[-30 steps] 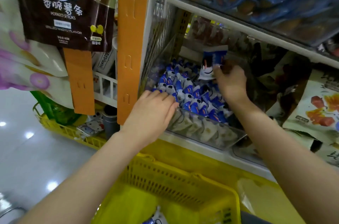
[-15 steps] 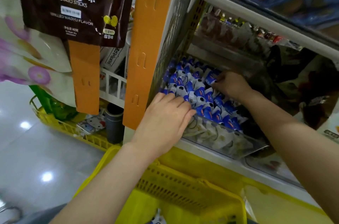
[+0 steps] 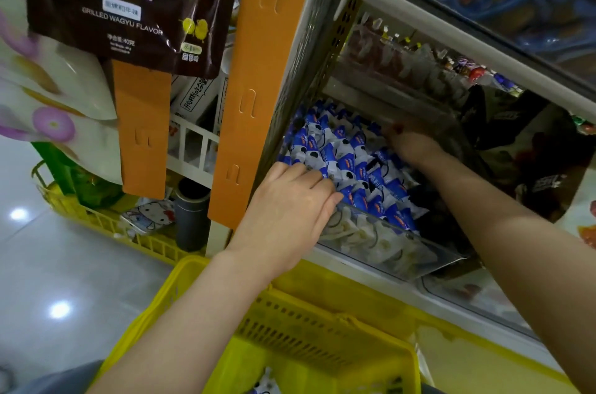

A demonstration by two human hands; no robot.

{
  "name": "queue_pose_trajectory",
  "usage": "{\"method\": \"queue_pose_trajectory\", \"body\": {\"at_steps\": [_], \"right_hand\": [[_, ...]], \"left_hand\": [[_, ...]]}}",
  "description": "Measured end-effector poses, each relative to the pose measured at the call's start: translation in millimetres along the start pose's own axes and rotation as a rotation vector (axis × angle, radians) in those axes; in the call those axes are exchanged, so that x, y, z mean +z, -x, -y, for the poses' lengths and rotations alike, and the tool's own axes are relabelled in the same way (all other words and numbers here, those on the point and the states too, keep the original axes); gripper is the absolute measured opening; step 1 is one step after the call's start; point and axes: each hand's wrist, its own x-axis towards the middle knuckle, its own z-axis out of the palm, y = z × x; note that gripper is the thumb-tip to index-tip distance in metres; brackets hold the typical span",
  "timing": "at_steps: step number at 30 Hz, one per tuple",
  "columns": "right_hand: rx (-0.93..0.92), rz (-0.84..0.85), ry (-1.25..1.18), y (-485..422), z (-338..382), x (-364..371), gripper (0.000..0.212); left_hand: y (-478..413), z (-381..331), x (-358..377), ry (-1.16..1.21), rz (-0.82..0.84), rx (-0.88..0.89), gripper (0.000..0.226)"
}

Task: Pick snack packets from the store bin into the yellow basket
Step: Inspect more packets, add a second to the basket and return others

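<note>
- A brown potato sticks bag (image 3: 125, 3) hangs high up, well to the left of the store bin (image 3: 403, 251).
- A short orange strip (image 3: 142, 129) hangs under that bag, also well left of the bin.
- A yellow crate (image 3: 96, 222) stands on the floor to the left of the bin and lower than it. A dark cylinder (image 3: 192, 213) stands upright between the crate and the bin.
- A tall orange post (image 3: 258, 87) rises just beside the bin's left wall.
- The left hand (image 3: 290, 209) lies at the bin's front left corner. Its fingers are stretched out almost straight and rest on top of the packets there, holding nothing.
- The yellow basket (image 3: 322, 313) sits below the bin's front edge, nearer the person. One blue-and-white packet (image 3: 266, 384) shows on its floor.
- The snack packets (image 3: 348, 161), blue and white, fill the bin in packed rows from its front wall to its back.
- The right hand (image 3: 409, 142) reaches to the back of the bin, right of centre, with its fingers down among the packets. The fingers are blurred and partly hidden, so I cannot tell whether they pinch a packet.
</note>
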Motion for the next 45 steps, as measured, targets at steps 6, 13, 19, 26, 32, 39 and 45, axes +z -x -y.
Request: {"method": "queue_pose_trajectory", "body": {"at_steps": [6, 13, 19, 26, 32, 39, 45], "right_hand": [[0.079, 0.123, 0.16, 3.8, -5.8, 5.5, 0.026], [0.095, 0.119, 0.158, 4.3, -0.7, 10.9, 0.022], [-0.088, -0.25, -0.016, 38.8, 0.1, -7.7, 0.023], [-0.405, -0.448, -0.451, 142.2, 21.0, -23.3, 0.004], [-0.376, -0.08, -0.726, 232.4, 9.8, 22.7, 0.013], [-0.15, 0.283, -0.946, 260.1, -8.5, 72.9, 0.011], [-0.141, 0.278, -0.91, 263.3, -20.6, 88.3, 0.017]], "left_hand": [[0.8, 0.1, -0.8, 0.021, -0.002, 0.001, 0.043], [1.1, 0.1, -2.6, 0.034, 0.013, 0.009, 0.044], [3.6, -4.6, -8.6, 0.196, 0.034, -0.061, 0.024], [31.8, -31.2, -25.0, 0.646, -0.141, -0.248, 0.018], [58.9, -44.1, -31.6, 1.143, 0.03, -0.626, 0.024], [101.5, -48.3, -12.8, 1.137, 0.194, -0.883, 0.016], [111.5, -52.5, 0.6, 1.069, 0.236, -0.898, 0.022]]}}
